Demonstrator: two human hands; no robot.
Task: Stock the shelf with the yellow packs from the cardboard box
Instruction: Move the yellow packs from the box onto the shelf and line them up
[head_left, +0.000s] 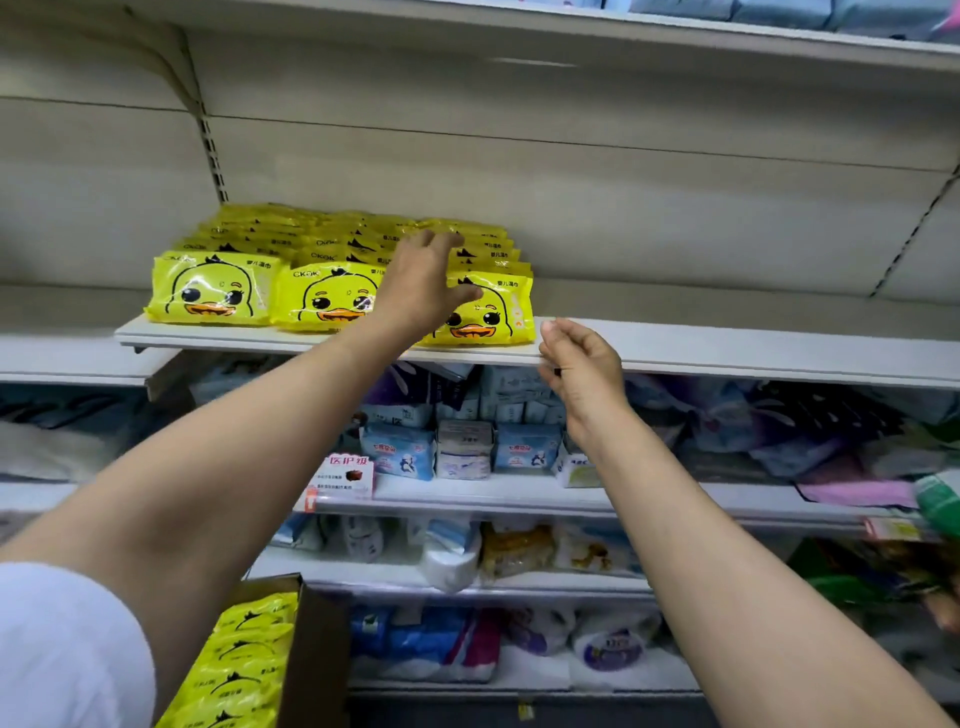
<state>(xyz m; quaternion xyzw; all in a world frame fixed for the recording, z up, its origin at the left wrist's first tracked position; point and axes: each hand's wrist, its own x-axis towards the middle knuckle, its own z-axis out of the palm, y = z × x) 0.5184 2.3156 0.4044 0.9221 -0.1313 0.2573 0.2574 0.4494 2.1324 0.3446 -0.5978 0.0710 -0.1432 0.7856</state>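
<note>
Glossy yellow packs (340, 299), flat left hand (423, 283)

A: What's the setting?
B: Store aisle, cream metal gondola shelving (727, 358). Ribbed back panel (519, 171) behind it, slotted uprights (215, 156) on the left and far right.

A: Other levels?
B: Top shelf (519, 36) carries blue-grey packs (779, 13). Lower shelves are crowded: blue and white hygiene packs (400, 452), a white-and-red price tag (345, 475) on one shelf edge, white rolls (452, 564) lower down, purple and green goods at right, blurred.

A: Light?
B: Even overhead light, faint glare on the top shelf's underside. Floor not visible.
</note>
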